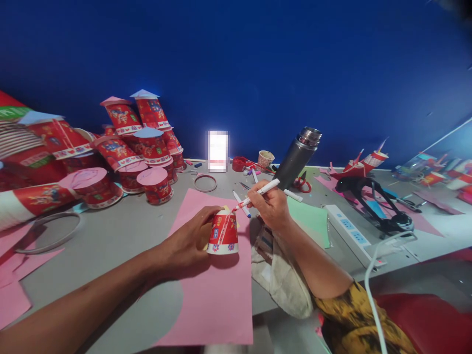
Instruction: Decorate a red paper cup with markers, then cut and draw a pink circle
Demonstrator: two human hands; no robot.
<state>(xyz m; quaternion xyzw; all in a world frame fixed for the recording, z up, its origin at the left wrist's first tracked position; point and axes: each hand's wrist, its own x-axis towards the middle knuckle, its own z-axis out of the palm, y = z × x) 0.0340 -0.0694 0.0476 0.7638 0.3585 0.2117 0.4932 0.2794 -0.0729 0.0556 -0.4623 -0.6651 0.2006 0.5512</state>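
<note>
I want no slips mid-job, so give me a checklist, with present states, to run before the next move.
1. Left hand on the red cup: ok, gripping its left side.
2. Right hand on the marker: ok, red tip at the cup's top edge.
3. Cup upside down: ok, wide end below.
4. Cup resting on the pink sheet: cannot tell.
5. Area near the cup free of loose pens: not ok, a blue-ended pen lies just beyond.

passage: table (157, 226) between pink sheet (221, 305) and stacked cups (155, 186) | obstacle beyond right hand (271, 204): flask (296, 158)
</note>
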